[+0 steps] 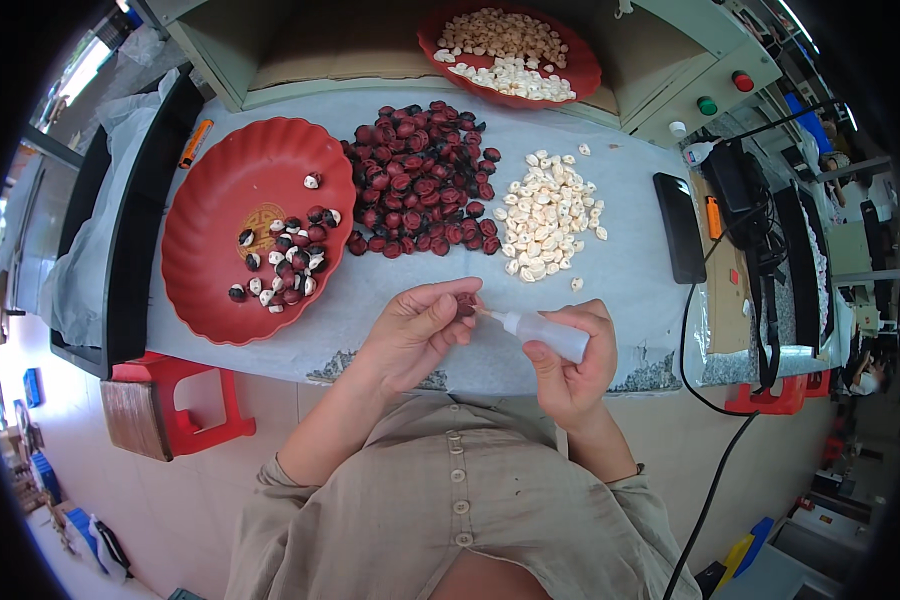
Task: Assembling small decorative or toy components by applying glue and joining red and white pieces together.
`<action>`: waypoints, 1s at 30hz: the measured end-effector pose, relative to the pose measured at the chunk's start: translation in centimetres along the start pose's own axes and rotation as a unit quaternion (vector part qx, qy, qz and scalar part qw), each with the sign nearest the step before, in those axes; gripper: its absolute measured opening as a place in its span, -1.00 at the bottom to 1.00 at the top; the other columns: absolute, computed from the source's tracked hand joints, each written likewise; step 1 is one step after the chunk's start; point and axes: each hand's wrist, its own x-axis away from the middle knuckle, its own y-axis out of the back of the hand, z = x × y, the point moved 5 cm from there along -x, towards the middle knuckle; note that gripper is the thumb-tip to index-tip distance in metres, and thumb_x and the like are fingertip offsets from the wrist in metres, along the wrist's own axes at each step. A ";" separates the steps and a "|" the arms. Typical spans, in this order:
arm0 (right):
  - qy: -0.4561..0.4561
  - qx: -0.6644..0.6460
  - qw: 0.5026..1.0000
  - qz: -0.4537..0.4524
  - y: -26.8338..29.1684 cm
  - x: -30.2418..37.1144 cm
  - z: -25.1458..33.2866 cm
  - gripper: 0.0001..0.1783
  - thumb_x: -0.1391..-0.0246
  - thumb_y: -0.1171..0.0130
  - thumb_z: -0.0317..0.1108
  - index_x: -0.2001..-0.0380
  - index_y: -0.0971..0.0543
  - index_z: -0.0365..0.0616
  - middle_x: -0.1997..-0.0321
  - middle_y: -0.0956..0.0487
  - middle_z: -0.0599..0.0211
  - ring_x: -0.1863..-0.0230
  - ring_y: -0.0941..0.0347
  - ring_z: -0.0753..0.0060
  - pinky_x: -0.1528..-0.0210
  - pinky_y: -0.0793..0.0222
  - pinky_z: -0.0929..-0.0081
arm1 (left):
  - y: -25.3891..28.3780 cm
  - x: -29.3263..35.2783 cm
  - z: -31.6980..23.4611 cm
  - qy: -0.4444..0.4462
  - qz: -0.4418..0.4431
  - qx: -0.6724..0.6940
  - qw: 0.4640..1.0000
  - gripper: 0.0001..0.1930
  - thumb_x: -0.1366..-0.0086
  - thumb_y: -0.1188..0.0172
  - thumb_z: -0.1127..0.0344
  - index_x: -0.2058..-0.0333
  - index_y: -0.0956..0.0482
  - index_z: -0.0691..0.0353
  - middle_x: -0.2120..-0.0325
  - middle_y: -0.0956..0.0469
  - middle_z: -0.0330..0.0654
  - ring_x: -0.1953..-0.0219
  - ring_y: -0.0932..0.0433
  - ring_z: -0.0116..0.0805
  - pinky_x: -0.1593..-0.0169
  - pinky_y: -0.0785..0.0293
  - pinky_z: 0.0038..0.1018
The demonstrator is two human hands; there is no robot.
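Between thumb and fingers, my left hand [410, 335] pinches a small dark-red cup-shaped piece [464, 303]. My right hand [575, 370] is wrapped round a translucent squeeze bottle [550, 336], whose thin nozzle points left and meets or nearly meets that piece. Beyond my hands lies a heap of similar dark-red and black pieces [420, 185]. To its right is a pile of cream-white pieces [545, 220], flat and petal-like. On the left, a red scalloped tray [205, 235] holds several dark-red pieces joined with white ones [288, 262].
A second red tray [425, 45] with pale pieces stands at the back, partly inside a cabinet. At right lie a black phone [680, 228], an orange cutter [714, 217] and a cable. A black bin [130, 215] borders the left; a red stool [210, 410] stands below.
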 end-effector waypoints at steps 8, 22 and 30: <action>0.054 0.056 0.997 0.018 0.3 -0.5 0.8 -0.65 0.24 -0.23 -0.45 0.35 -0.35 -0.27 0.52 -0.39 0.23 0.56 -0.24 0.35 0.55 -0.18 0.55 | 0.1 0.0 -0.1 -0.007 -0.002 -0.003 1.000 -0.65 -0.11 -0.06 0.30 0.15 -0.38 0.38 0.37 -0.45 -0.12 0.40 -0.38 -0.46 0.38 -0.37 -0.67; -0.075 -0.045 0.996 -0.008 1.0 0.1 -0.5 -0.72 0.15 -0.16 -0.44 0.36 -0.32 -0.27 0.47 -0.32 0.31 0.51 -0.25 0.52 0.50 -0.17 0.65 | 0.0 0.1 -0.1 0.010 -0.001 0.017 1.000 -0.70 -0.15 -0.01 0.34 0.16 -0.39 0.37 0.36 -0.45 -0.15 0.43 -0.38 -0.49 0.38 -0.37 -0.66; -0.223 -0.260 0.938 -0.046 -0.7 0.9 -3.1 -0.73 0.06 -0.09 -0.41 0.31 -0.29 -0.25 0.40 -0.27 0.42 0.40 -0.22 0.66 0.38 -0.17 0.73 | 0.3 0.1 0.1 0.014 -0.007 0.009 1.000 -0.67 -0.15 0.00 0.31 0.15 -0.37 0.40 0.37 -0.45 -0.14 0.41 -0.40 -0.47 0.38 -0.38 -0.66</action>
